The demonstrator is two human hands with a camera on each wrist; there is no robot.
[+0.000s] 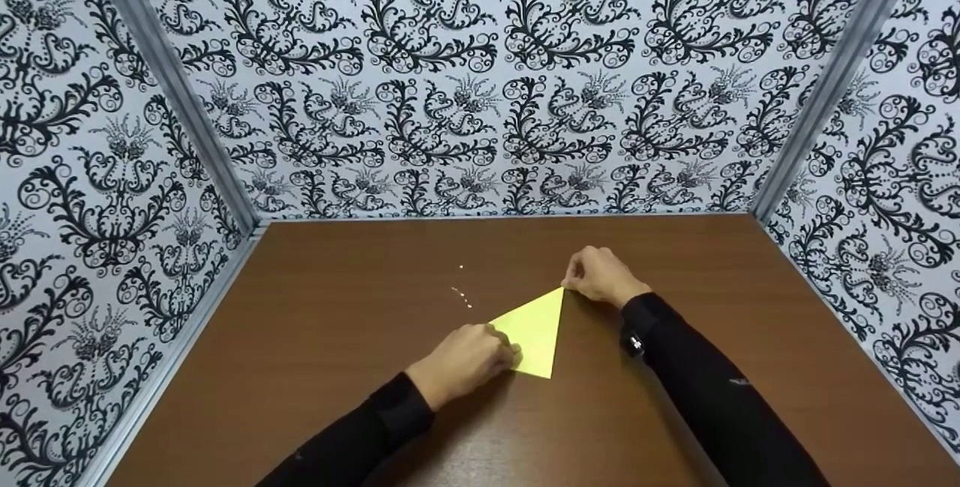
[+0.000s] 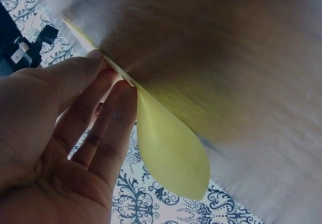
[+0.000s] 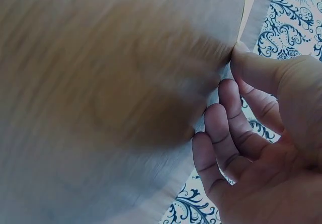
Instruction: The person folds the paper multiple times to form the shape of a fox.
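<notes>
A sheet of yellow paper (image 1: pixel 537 328), folded over into a roughly triangular shape, lies on the brown table between the two hands. My left hand (image 1: pixel 466 361) holds its left part. In the left wrist view, the thumb and fingers pinch the paper (image 2: pixel 173 156) along its edge, and a flap bulges out in a rounded loop beyond the fingers. Out at the far right corner, my right hand (image 1: pixel 602 275) pinches the tip between thumb and index finger. The right wrist view shows only a thin strip of the paper (image 3: pixel 248 10) above the thumb.
The wooden table (image 1: pixel 337 269) has small white light spots (image 1: pixel 463 297) left of the paper. Patterned black-and-white panels (image 1: pixel 472 82) stand behind it and on both sides, with grey metal posts (image 1: pixel 832 89) at the corners. A dark watch (image 1: pixel 632 343) sits at the right wrist.
</notes>
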